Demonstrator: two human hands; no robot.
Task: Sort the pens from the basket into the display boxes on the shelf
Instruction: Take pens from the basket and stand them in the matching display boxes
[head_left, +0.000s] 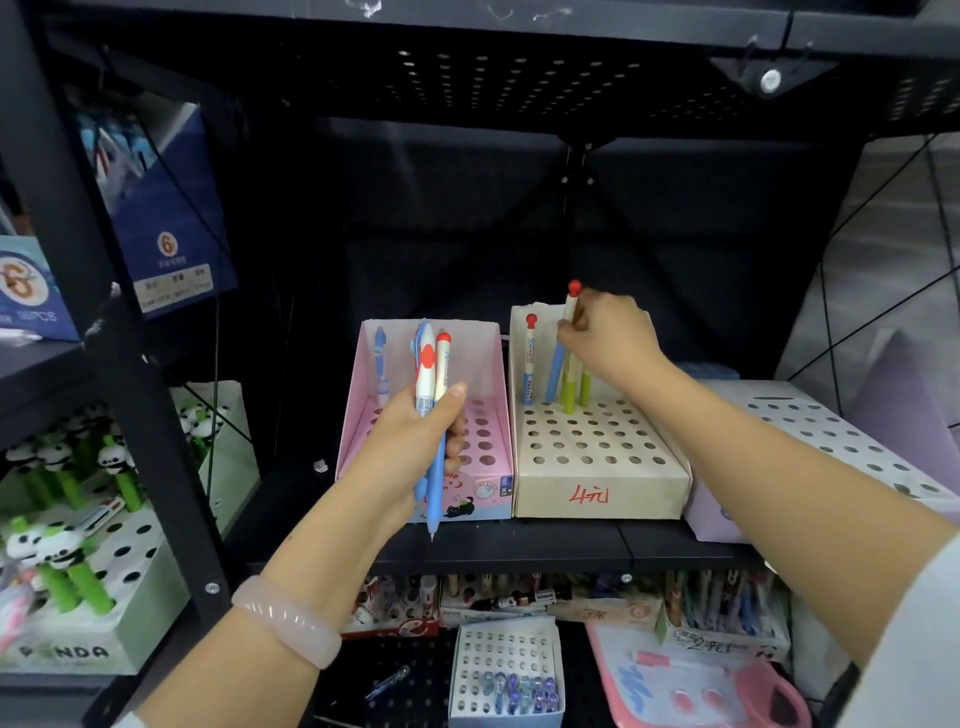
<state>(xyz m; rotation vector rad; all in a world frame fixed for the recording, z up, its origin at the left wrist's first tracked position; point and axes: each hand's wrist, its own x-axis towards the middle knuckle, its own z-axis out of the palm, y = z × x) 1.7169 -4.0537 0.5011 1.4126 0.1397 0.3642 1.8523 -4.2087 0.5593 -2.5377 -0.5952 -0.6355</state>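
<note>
Slotting is under way: right hand (605, 338) pinches a red-capped pen (570, 306) over the beige box (597, 488), right of centre. Left hand (415, 447) grips spare pens (431, 395) before the pink box (488, 353). Next, probably, find a free hole.

I read this as a stationery shop: black metal shelf (519, 545) racks, perforated pen display boxes (592, 452), one hand-priced in red, panda pens (57, 551) boxed alongside.

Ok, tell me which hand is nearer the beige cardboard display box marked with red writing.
Right. The right hand is over the beige cardboard display box, pinching a red-capped pen at its back row. The left hand holds pens before the pink box.
</note>
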